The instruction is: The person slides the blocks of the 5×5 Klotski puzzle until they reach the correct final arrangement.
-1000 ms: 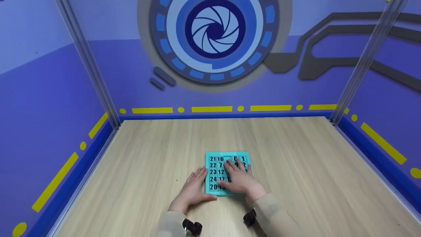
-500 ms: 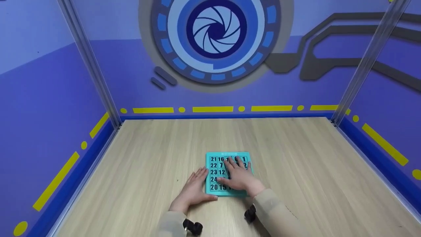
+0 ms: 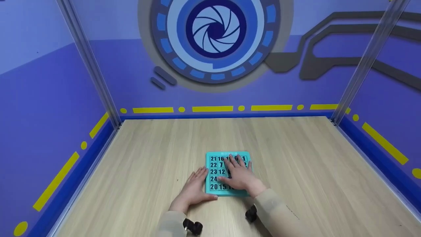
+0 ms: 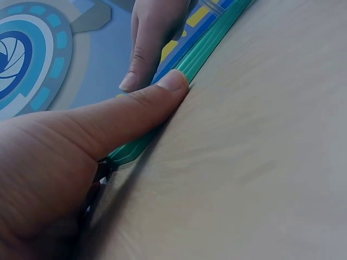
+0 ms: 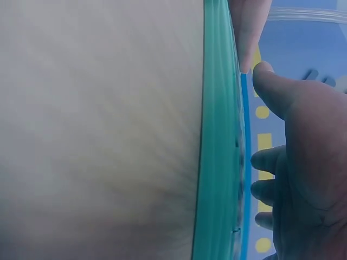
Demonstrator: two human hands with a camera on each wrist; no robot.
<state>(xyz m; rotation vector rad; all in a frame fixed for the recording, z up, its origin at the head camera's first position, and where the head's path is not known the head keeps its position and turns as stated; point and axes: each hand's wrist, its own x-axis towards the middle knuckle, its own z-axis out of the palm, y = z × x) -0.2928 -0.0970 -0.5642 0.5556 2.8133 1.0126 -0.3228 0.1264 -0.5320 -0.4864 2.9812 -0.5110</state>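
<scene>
A turquoise sliding number puzzle [image 3: 228, 153] with black-numbered tiles lies flat on the wooden table in the head view. My left hand [image 3: 192, 191] braces its near left corner, the fairly straight fingers along the left side and the thumb along the near edge. In the left wrist view that thumb [image 4: 146, 103] touches the green side of the frame. My right hand [image 3: 240, 177] lies spread over the tiles on the right half, fingertips near the top rows and thumb toward the left columns. Several tiles are hidden beneath it. In the right wrist view its fingers [image 5: 265, 161] extend past the puzzle's edge.
The wooden table [image 3: 158, 148] surrounds the puzzle. Blue-purple panels [image 3: 111, 72] with yellow stripes stand at the back and both sides. Small black devices [image 3: 193, 227] are strapped at both wrists.
The vacant slot in the puzzle's top row, third column, now shows a tile. My right thumb has shifted slightly up, uncovering more of the bottom row. My left hand stays in place.
</scene>
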